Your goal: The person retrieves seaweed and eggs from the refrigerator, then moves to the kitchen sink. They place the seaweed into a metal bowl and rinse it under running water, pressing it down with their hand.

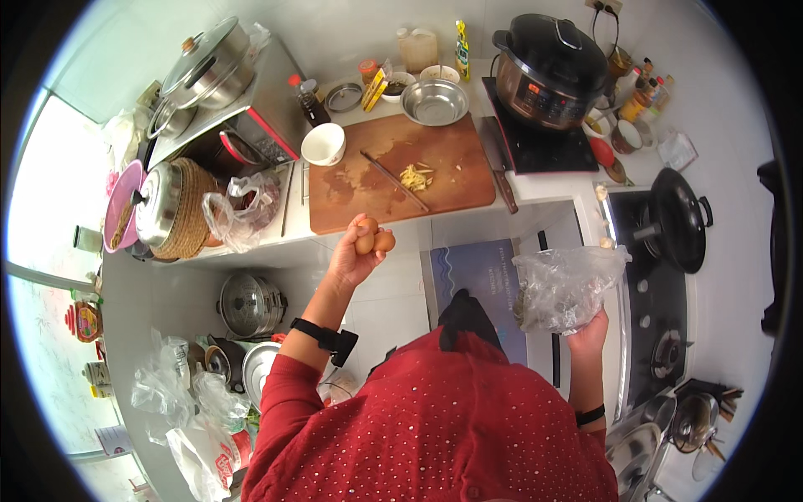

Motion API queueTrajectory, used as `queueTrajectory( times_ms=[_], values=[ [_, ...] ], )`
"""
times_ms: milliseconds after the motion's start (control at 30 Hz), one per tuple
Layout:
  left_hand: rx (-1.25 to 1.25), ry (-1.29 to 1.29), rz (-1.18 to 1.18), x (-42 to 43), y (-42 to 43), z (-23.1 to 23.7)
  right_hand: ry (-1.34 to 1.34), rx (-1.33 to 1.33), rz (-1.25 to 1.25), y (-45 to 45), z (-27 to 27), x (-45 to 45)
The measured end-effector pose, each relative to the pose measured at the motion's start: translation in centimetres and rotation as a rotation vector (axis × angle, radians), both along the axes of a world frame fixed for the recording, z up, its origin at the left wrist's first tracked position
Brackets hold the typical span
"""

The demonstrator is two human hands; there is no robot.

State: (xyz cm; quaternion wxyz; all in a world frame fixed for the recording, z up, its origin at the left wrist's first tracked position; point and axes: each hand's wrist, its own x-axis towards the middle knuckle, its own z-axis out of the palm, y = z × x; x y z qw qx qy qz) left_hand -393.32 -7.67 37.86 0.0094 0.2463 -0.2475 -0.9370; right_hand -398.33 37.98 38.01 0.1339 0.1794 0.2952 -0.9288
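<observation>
Several brown eggs [383,241] sit in the grip of my left hand [353,258], held just in front of the counter's edge. My right hand [590,332] holds a crinkled clear plastic bag [564,288] out to the right, beside the stove; what is in the bag is hard to make out. Beyond my left hand lies a wooden cutting board [351,201]. On it rest a pair of chopsticks [395,182], a small heap of pale yellow shreds [415,178] and, at its left corner, a white bowl [324,145]. A steel basin [434,102] stands at the board's back edge.
A kitchen knife [503,185] lies right of the board. Farther right, an electric pressure cooker [547,75] stands on a black induction plate [552,157]. A wok lid [680,219] covers part of the gas stove [652,339]. Plastic bags [241,210] and a woven-sided pot [188,207] crowd the left.
</observation>
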Motion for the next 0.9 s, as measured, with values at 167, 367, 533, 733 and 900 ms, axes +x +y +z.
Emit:
queueTrajectory(
  times_ms=[167,367,533,733,900],
  values=[
    [-0.165,-0.063,-0.026,-7.3,-2.5,0.7,0.076,0.058,0.046,-0.9,0.3,-6.8],
    [-0.338,-0.165,-0.086,-15.3,-5.3,-0.1,-0.014,0.078,0.059,-2.1,-0.6,-12.0],
    [-0.400,-0.249,-0.124,-20.4,-6.7,-0.3,-0.081,0.146,0.008,-3.6,0.0,-13.0],
    [-0.519,-0.343,-0.176,-26.3,-9.4,-1.2,-0.091,0.246,-0.063,-6.6,1.3,-11.6],
    [-0.724,-0.388,-0.272,-31.9,-14.2,-1.6,-0.104,0.206,-0.090,-8.9,1.9,-11.0]
  ],
)
